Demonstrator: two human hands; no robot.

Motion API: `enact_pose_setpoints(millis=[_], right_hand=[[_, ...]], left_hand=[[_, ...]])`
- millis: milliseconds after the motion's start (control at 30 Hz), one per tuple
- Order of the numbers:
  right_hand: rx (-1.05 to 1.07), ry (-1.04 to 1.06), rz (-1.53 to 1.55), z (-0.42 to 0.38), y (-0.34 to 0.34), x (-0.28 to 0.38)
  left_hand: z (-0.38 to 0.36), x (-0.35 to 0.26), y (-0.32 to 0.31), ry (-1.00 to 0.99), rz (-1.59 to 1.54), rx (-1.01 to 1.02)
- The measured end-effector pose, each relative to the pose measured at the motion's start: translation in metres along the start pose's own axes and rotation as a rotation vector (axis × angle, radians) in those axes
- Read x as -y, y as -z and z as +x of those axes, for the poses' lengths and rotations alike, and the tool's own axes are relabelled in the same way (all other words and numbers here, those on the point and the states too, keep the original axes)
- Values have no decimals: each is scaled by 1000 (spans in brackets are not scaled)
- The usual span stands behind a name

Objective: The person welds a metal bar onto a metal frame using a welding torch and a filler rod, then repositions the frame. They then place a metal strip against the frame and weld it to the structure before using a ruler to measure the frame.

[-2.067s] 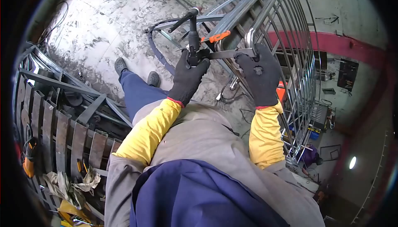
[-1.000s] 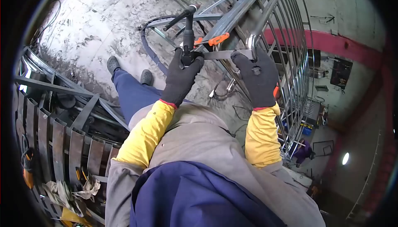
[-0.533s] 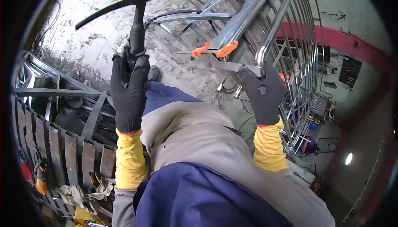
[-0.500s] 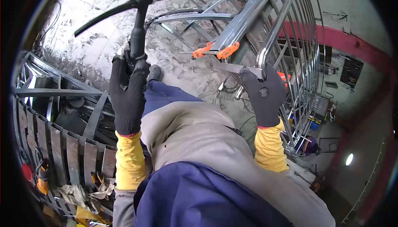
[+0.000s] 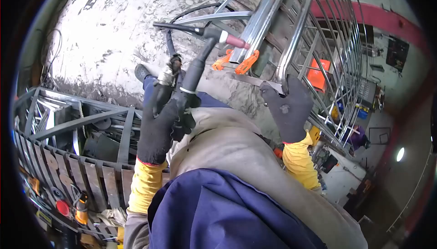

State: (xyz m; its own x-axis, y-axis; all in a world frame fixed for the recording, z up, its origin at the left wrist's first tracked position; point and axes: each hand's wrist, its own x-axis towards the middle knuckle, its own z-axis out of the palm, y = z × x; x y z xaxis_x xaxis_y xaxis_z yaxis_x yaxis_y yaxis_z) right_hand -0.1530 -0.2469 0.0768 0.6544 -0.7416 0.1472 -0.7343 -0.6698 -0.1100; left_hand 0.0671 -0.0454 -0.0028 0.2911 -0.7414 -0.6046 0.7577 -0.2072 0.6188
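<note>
My left hand (image 5: 161, 124), in a black glove, is closed around the handle of a TIG welding torch (image 5: 195, 69). The torch's pinkish nozzle points right, overlapping the end of a square metal tube (image 5: 255, 35) in this view. Orange clamps (image 5: 247, 62) sit at that tube's near end. Gloved in black too, my right hand (image 5: 289, 108) pinches a flat metal strip (image 5: 257, 80) that sticks out leftward. Its fingertips are right at the lower end of a shiny round pipe (image 5: 298, 28).
A barred metal frame (image 5: 334, 44) stands on the right, with an orange-red box (image 5: 318, 74) behind its bars. At left, a slatted metal bench (image 5: 91, 171) bears metal scraps and an orange-handled tool (image 5: 81, 209). The torch cable (image 5: 170, 44) runs over the stained floor (image 5: 123, 30).
My left hand has moved right and lower, bringing the torch nozzle over toward the clamped tube. My right hand stays at the pipe end with the strip. The view has shifted slightly.
</note>
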Motion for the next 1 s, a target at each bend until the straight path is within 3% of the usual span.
enact_pose_setpoints(millis=[233,367,433,533,1000], right_hand=[[45,-45,-20,4,2,6],[25,-13,-13,2,2,3],[34,1,-2,1,1,2],[4,3,-40,1,-2,-1],[-83,9,2,-1,-7,-1]], left_hand=[[-10,-25,-15,266,126,193],[-15,-16,-17,252,6,205],[-22,-27,-25,341,30,185],[-26,-12,-28,242,75,157],[-46,-12,-57,217,153,66]])
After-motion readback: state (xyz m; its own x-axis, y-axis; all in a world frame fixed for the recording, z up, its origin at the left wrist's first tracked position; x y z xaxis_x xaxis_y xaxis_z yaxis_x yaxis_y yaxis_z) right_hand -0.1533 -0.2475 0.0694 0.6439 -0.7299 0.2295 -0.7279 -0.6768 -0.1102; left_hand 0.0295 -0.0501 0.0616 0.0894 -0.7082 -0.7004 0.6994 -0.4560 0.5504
